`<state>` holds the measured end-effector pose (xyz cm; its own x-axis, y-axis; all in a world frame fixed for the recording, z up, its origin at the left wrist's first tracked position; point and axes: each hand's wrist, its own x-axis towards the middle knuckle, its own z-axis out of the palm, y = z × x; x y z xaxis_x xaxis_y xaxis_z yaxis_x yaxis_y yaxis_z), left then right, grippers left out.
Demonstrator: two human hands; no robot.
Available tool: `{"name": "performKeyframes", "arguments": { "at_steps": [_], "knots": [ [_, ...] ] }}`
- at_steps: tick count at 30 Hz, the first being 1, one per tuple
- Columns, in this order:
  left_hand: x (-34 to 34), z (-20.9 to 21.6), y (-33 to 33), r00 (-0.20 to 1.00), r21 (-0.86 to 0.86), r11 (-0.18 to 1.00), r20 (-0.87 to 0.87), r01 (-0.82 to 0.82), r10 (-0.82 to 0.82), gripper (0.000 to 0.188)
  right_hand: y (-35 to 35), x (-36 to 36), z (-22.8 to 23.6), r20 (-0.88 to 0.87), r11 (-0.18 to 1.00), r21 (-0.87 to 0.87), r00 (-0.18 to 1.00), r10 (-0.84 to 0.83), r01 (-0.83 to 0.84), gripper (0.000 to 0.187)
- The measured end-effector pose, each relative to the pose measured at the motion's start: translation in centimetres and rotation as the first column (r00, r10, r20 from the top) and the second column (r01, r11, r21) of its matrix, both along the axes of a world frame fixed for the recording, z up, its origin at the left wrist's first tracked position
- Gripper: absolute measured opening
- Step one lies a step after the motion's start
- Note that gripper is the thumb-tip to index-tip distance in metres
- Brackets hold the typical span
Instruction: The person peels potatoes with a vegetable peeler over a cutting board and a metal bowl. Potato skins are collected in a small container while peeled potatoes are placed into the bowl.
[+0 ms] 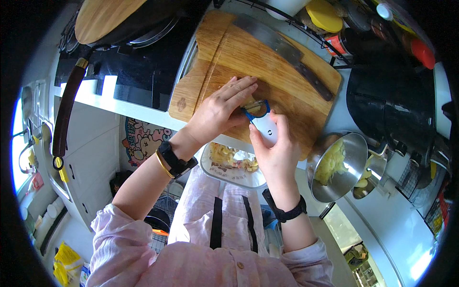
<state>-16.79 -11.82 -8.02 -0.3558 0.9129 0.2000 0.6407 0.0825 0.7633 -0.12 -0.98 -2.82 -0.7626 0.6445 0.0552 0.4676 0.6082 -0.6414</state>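
Observation:
My right hand [277,153] is wrapped round the white handle of a blue-edged peeler [266,129]. Its blade end rests against a pale yellow piece, seemingly a peeled potato [251,106], low over the wooden cutting board [282,93]. My left hand [221,106] lies over that piece, fingers pressed together and pointing away to the right; the palm hides most of it. Farther back on the board lies a cleaver [272,40] with a dark handle, out of contact with both hands. Below my hands a white bin [229,179] holds pale and brownish peelings.
At right stand a steel bowl [353,179] of pale yellow shreds and a smaller metal container [377,168] with pale pieces. A black cooktop [129,67] and a long-handled pan [69,107] are on the left. Jars crowd a rack [315,36] behind the board.

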Motion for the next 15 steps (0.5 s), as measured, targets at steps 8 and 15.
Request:
{"name": "performKeyframes", "arguments": {
  "at_steps": [8,15],
  "knots": [
    [-0.7,0.8,0.2,0.998,-0.027,0.998,-0.016,0.052,-0.053,0.081,-1.3,2.7,-0.5,-0.098,0.951,-0.271,0.978,-0.183,0.15,0.039],
    [-1.1,1.7,-0.3,0.982,-0.025,1.0,0.19,0.003,0.002,0.085,-0.6,3.1,0.5,-0.055,0.935,-0.304,0.977,-0.207,0.181,0.039]
  ]
}}
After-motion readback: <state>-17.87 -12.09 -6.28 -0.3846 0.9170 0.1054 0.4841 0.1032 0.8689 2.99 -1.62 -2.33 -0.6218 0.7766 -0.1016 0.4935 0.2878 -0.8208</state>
